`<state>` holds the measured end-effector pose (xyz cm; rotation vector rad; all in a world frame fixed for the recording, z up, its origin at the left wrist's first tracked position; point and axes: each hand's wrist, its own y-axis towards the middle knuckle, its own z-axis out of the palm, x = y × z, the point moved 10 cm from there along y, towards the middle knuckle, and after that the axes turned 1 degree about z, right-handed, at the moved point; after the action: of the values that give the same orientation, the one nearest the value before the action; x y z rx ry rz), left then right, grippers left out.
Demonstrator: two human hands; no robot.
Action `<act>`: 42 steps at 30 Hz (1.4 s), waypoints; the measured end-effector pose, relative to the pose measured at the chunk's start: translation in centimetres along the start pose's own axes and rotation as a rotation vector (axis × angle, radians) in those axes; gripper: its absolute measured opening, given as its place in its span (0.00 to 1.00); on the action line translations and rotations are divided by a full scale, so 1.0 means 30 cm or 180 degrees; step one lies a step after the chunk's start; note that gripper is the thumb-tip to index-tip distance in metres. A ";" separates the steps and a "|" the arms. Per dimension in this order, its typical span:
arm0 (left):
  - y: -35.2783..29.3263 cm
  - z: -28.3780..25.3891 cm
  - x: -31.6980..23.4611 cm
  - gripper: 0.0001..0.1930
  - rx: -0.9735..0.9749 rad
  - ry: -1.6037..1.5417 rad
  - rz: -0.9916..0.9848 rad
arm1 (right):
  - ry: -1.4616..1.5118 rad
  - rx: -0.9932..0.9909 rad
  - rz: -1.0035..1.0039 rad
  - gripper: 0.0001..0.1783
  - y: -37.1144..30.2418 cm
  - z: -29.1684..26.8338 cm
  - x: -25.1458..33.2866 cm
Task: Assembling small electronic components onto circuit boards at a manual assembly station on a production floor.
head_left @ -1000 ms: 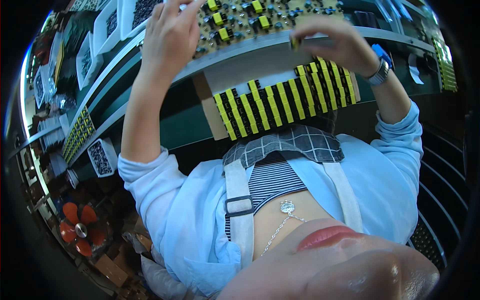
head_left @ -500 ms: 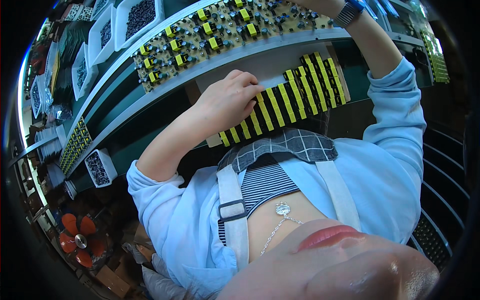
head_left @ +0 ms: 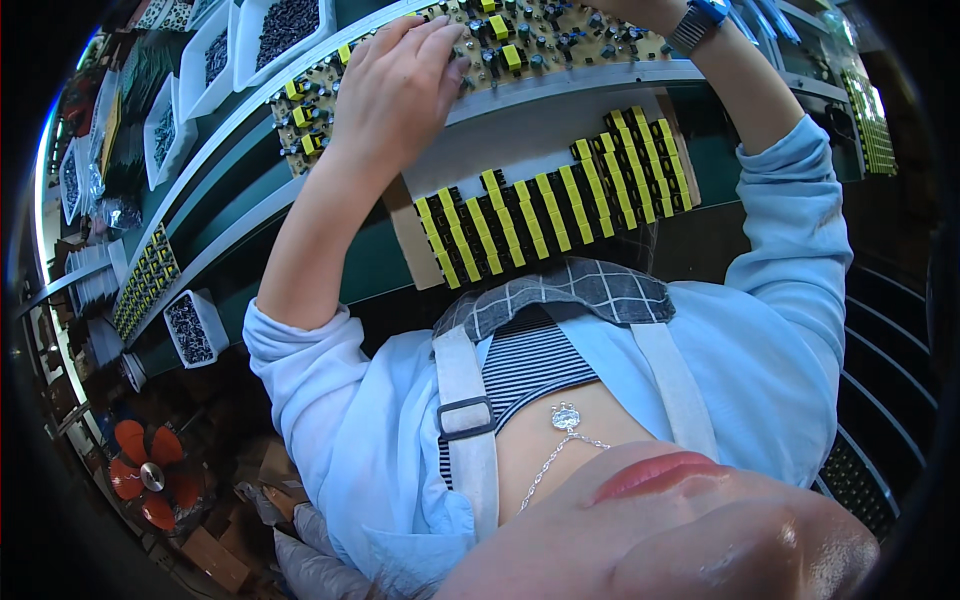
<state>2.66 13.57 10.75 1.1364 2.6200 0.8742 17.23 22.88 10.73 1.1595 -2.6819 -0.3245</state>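
Observation:
My left hand (head_left: 400, 85) is over a tan circuit board panel (head_left: 590, 75), its fingers bent down close together near the board's components. What they hold, if anything, is hidden beneath them. Farther right, my right hand (head_left: 650, 12) reaches the board's far side; the top edge of the picture cuts off its fingers. Yellow and black transformers (head_left: 562, 210) stand in slanting rows in a shallow cardboard tray with a white bottom (head_left: 480, 150), between the board and my body. Similar yellow parts sit on the board, among small dark cylindrical components.
A metal rail (head_left: 560, 88) runs along the board's near side. White bins of dark small parts (head_left: 285, 35) stand at the far left, with another bin (head_left: 195, 330) lower down. More populated boards (head_left: 148, 280) lie on the left. An orange-bladed fan (head_left: 152, 477) is at lower left.
My left hand has moved from the tray's transformers up and left, onto the circuit board. The transformers at the tray's left are uncovered now. My right hand stays at the board.

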 end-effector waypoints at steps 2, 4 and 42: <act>-0.012 0.033 0.031 0.14 0.0100 -0.0035 -0.0071 | -0.0051 0.0119 0.0010 0.11 0.004 0.013 0.000; -0.017 0.044 0.040 0.15 0.0158 -0.0069 -0.0097 | 0.0015 -0.0059 -0.0083 0.10 -0.017 -0.040 0.043; -0.129 0.228 -0.262 0.16 0.2017 -0.1872 -0.0153 | 0.1347 -0.1280 0.0081 0.09 -0.206 -0.182 0.112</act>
<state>8.22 9.00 2.29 1.1982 2.4202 -0.3158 20.71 15.64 14.56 0.9446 -2.1381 -0.5193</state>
